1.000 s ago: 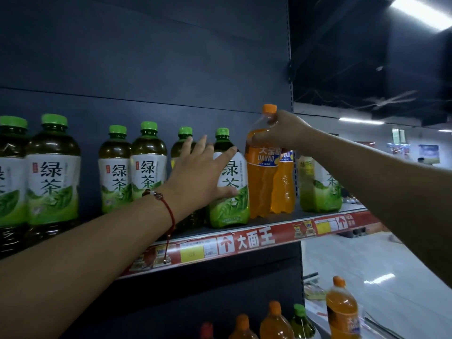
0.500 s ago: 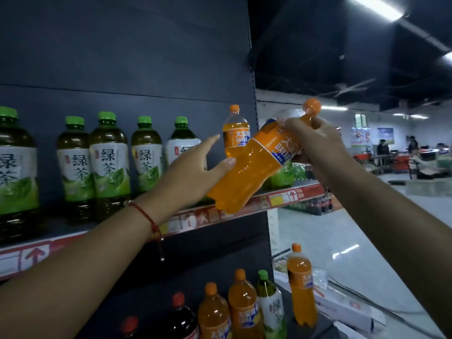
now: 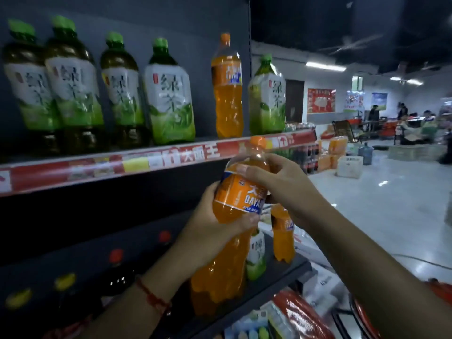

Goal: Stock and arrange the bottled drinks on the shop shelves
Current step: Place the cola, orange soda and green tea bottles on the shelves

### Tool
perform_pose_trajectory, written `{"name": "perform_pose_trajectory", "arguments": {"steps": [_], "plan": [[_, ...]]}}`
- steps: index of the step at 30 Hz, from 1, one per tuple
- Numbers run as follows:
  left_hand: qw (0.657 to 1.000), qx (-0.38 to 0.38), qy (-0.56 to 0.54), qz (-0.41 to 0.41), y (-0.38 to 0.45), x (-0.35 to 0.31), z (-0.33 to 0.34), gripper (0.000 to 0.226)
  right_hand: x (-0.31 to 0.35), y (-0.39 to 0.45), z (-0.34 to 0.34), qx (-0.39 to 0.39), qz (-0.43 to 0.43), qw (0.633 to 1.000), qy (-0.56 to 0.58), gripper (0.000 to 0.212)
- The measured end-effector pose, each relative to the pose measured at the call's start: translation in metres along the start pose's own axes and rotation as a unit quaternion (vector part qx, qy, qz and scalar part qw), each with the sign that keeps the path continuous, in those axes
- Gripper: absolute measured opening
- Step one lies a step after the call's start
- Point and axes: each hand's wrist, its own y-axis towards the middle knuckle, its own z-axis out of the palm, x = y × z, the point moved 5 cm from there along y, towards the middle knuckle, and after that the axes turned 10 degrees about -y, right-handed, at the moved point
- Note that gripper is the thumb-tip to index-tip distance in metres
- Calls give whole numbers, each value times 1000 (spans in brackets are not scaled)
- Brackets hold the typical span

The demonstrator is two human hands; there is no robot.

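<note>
In the head view, both hands gripped one orange soda bottle (image 3: 238, 199), held just in front of and below the upper shelf (image 3: 137, 165). The left hand (image 3: 210, 223) wrapped its fingers round the bottle's middle; the right hand (image 3: 276, 184) curled round the shoulder, just below the cap. On the upper shelf stood green tea bottles (image 3: 168, 99) and, to their right, another orange bottle (image 3: 227, 89). More bottles stood on the lower shelf (image 3: 288, 267).

Head camera faces the shelf (image 3: 146, 165) closely, angled from its left.
</note>
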Motion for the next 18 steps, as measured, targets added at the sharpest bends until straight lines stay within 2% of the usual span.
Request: {"name": "perform_pose_trajectory", "arguments": {"steps": [5,10,14,16,18], "plan": [[992,-77,-93,-37,-23,87,-10,69,-62,-25,49,42,53,998,11,49],[962,-140,-221,-76,-43,151,-25,46,-121,-78,100,145,140,977,69,56],[935,-145,-302,-117,-52,189,-35,61,-159,-117,140,230,190,949,106,40],[933,-135,-306,-136,-56,205,-36,68,-175,-128,157,245,190,945,102,53],[933,-142,-294,-150,-58,218,-39,73,-192,-133,167,227,190,951,90,63]]}}
